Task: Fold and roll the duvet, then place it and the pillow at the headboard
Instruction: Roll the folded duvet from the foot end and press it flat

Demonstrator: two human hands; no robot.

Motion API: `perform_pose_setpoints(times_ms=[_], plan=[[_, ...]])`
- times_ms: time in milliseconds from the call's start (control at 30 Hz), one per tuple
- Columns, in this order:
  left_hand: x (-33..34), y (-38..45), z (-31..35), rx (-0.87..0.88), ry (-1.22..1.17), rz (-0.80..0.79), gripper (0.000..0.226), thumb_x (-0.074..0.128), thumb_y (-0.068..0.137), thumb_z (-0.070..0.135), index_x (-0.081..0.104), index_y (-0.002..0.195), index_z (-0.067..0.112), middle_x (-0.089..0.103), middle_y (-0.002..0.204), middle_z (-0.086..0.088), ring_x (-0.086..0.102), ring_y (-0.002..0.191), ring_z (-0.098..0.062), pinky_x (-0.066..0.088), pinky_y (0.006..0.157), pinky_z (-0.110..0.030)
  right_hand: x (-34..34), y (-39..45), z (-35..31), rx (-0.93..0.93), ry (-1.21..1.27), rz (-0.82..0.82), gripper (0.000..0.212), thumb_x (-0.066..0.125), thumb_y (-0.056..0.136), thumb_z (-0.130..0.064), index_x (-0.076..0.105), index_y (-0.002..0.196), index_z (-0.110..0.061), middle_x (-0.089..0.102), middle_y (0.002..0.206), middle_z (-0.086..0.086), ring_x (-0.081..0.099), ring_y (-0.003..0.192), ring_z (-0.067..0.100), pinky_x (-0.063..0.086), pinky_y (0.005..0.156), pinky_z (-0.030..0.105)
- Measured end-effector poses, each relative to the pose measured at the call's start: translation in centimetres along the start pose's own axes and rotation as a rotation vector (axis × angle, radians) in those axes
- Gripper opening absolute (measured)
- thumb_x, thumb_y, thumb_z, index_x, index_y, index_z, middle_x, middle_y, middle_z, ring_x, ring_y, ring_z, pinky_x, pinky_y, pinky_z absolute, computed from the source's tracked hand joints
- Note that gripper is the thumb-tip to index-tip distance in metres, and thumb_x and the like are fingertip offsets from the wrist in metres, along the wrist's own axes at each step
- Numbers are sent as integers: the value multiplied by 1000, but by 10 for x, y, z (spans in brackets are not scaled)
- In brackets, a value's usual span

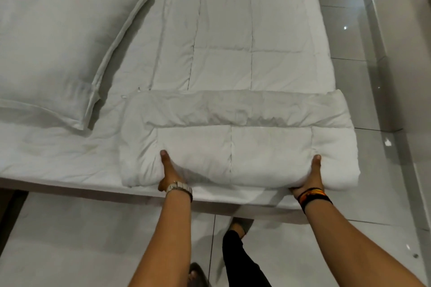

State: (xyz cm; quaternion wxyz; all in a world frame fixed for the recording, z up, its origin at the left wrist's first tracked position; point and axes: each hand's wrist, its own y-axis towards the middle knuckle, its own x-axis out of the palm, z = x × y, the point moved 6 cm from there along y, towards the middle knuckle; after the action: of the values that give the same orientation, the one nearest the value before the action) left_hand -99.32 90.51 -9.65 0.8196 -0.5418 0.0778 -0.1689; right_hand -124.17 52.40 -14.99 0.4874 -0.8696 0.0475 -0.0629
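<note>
Glossy pale floor tiles [345,30] run down the right of the frame and under the near edge of a white bed [58,165], which fills most of the view. Over its right half lies the quilted white duvet [224,37], folded into a long strip reaching toward the top of the frame, its near end turned up into a thick roll [235,137] at lower centre. A white pillow [51,53] lies flat at upper left, just beside the duvet strip. The left hand [169,171], with a metal watch [179,187] at the wrist, and the right hand [311,175], with dark bands [313,197] at the wrist, each clasp the roll's near side, thumbs on top, fingers hidden underneath. The duvet looks soft, puffy and light but bulky, so it will likely spring open if let go; holding wide apart, near both ends, and pressing down while rolling forward should keep it tight.
</note>
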Motion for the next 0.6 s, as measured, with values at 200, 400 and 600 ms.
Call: perform_pose_setpoints(times_ms=[200, 400, 600], plan=[[36, -20, -13, 15, 132, -32, 141, 89, 41, 81, 37, 157, 17, 53, 151, -4, 58, 131, -29, 46, 114, -46, 21, -17, -7, -79, 35, -58, 105, 102, 46, -64, 61, 139, -36, 76, 128, 0, 75, 110, 29, 63, 83, 55], [23, -33, 23, 174, 504, -199, 101, 99, 60, 48, 53, 142, 14, 65, 129, 2, 68, 111, -22, 55, 102, -39, 16, -107, -25, -200, -15, 14, 51, 96, 71, -48, 62, 104, -30, 70, 126, -2, 69, 109, 26, 58, 99, 51], [-47, -95, 93, 212, 648, -289, 75, 92, 78, 27, 57, 140, 5, 64, 132, -3, 66, 114, -25, 51, 95, -32, -42, -198, 0, -246, -59, 36, 58, 94, 77, -40, 60, 122, -22, 67, 133, 2, 65, 112, 25, 55, 106, 48]])
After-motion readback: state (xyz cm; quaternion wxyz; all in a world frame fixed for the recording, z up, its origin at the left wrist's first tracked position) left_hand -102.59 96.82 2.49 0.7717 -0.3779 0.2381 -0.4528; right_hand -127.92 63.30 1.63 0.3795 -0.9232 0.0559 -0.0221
